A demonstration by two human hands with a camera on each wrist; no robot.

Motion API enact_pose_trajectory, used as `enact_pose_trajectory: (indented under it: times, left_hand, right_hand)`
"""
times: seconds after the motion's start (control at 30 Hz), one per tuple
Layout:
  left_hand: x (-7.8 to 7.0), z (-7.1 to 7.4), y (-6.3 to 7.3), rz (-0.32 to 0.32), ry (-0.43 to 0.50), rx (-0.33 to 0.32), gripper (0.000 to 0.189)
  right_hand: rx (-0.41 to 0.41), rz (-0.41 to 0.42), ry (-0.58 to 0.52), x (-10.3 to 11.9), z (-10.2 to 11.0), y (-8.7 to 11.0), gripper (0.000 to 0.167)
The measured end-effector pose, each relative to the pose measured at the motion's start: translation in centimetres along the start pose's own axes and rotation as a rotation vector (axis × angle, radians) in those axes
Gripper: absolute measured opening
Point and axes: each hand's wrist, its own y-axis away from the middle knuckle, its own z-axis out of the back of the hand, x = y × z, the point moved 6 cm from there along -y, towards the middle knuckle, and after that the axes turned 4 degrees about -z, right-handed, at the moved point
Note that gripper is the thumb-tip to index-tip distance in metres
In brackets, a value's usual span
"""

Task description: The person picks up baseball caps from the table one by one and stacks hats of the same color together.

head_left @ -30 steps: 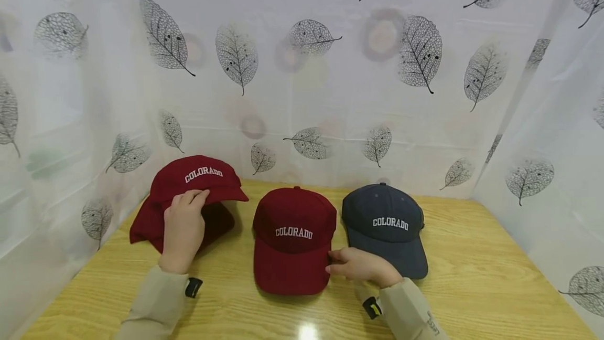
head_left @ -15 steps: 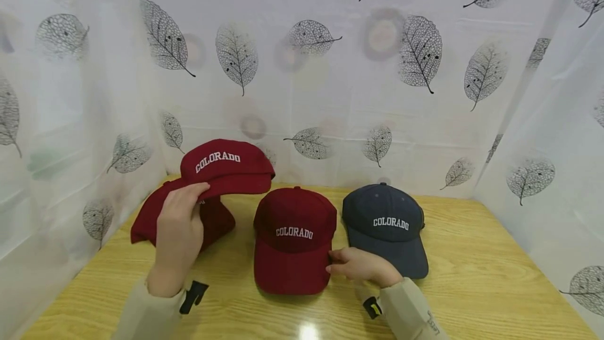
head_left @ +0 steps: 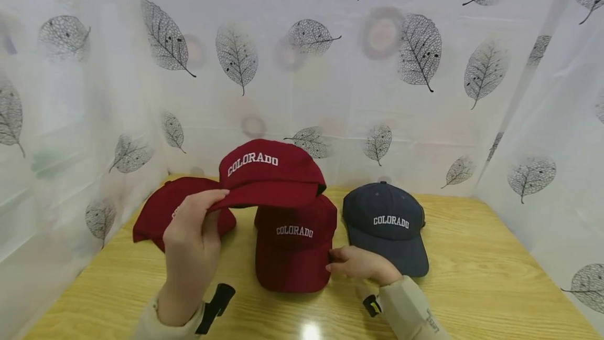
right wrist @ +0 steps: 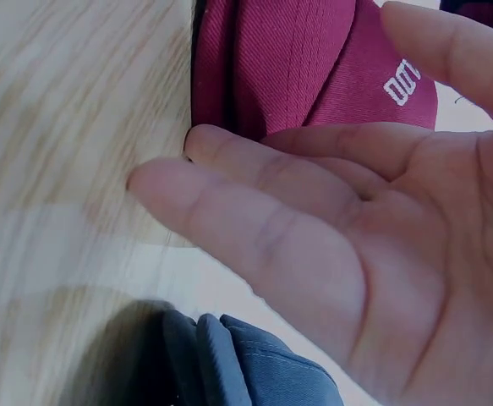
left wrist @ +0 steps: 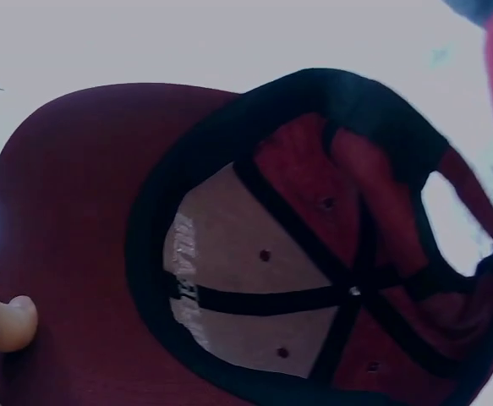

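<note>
My left hand (head_left: 195, 227) pinches the brim of a dark red COLORADO cap (head_left: 271, 172) and holds it in the air, just above and behind the middle red cap (head_left: 292, 248). The left wrist view shows the held cap's underside (left wrist: 314, 254), with a fingertip (left wrist: 9, 326) under its brim. My right hand (head_left: 359, 265) lies on the table and pinches the right edge of the middle cap's brim (right wrist: 263, 68) between thumb and fingers. A third red cap (head_left: 162, 209) lies at the left. A navy COLORADO cap (head_left: 384, 224) lies at the right.
The caps lie on a light wooden table (head_left: 495, 277). White sheets printed with grey leaves (head_left: 330, 77) close it in at the back and on both sides. The navy cap's brim (right wrist: 254, 364) lies right beside my right hand.
My left hand has lifted the top red cap off the left cap and carried it right, until it hangs over the middle cap. The right hand has stayed put.
</note>
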Motion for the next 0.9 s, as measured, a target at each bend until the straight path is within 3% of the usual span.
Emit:
enact_pose_trajectory:
  times: [0.2,0.3,0.43,0.57,0.67,0.9]
  left_hand:
    - [-0.5,-2.0,-0.1,-0.005,0.069,0.042,0.026]
    - [-0.1,-3.3,0.3,0.001,0.095,0.070,0.012]
    - [0.8,-5.1,1.2,0.015,0.098,0.112,0.024]
    - [1.9,-6.7,2.3,0.027,0.091,0.157,0.011]
    - [2.5,-7.9,3.0,0.020,0.100,0.194,0.012]
    - [2.6,-10.0,4.9,-0.021,0.106,0.335,0.027]
  right_hand:
    - [-0.011,0.023,0.034,0.0,0.0,0.0,0.041]
    - [-0.016,0.019,0.032,0.0,0.1,0.0,0.045]
    - [-0.018,0.014,0.027,-0.1,0.1,0.0,0.048]
    - [-0.022,0.016,0.031,-0.1,0.2,0.0,0.049]
    - [-0.021,0.016,0.028,-0.1,0.2,0.1,0.049]
    - [-0.005,0.005,0.003,0.1,0.0,0.1,0.050]
